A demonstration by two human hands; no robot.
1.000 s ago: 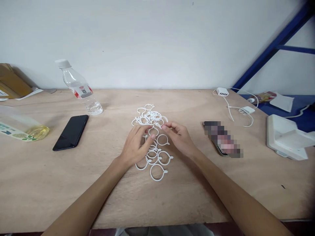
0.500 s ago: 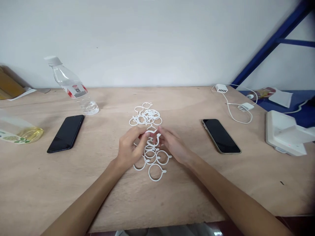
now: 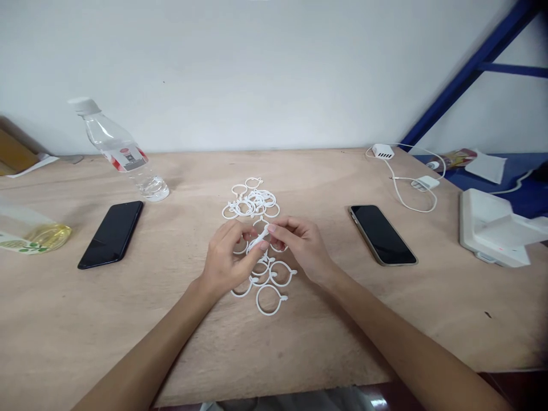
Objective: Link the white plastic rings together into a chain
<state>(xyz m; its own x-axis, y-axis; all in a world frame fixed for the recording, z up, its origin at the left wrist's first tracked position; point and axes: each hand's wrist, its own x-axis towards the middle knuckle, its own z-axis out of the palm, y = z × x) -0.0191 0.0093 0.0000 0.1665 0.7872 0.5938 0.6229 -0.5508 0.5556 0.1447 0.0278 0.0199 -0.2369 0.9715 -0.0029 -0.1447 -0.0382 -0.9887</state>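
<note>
Between my two hands, above the table, is a white curtain ring [image 3: 258,237], seen nearly edge-on. My left hand [image 3: 225,260] is closed on it from the left, thumb against fingers. From the right, my right hand [image 3: 306,248] pinches its upper end between thumb and fingertips. Below and around the hands lie several more white rings with small tabs, partly hidden by my fingers. The nearest loose ring [image 3: 283,298] lies flat, closest to me. Beyond my hands is a tangled pile of white rings [image 3: 259,197].
Left on the wooden table [image 3: 180,342] are a dark phone [image 3: 111,234], a tilted-looking water bottle [image 3: 128,157] and a bottle with yellow liquid [image 3: 47,237]. At right are another phone [image 3: 382,234], a charger with cable [image 3: 383,151] and a white device [image 3: 488,228].
The ring has turned in my hands, from an open curve to nearly edge-on. My right hand has closed in on its end. The view has shifted slightly.
</note>
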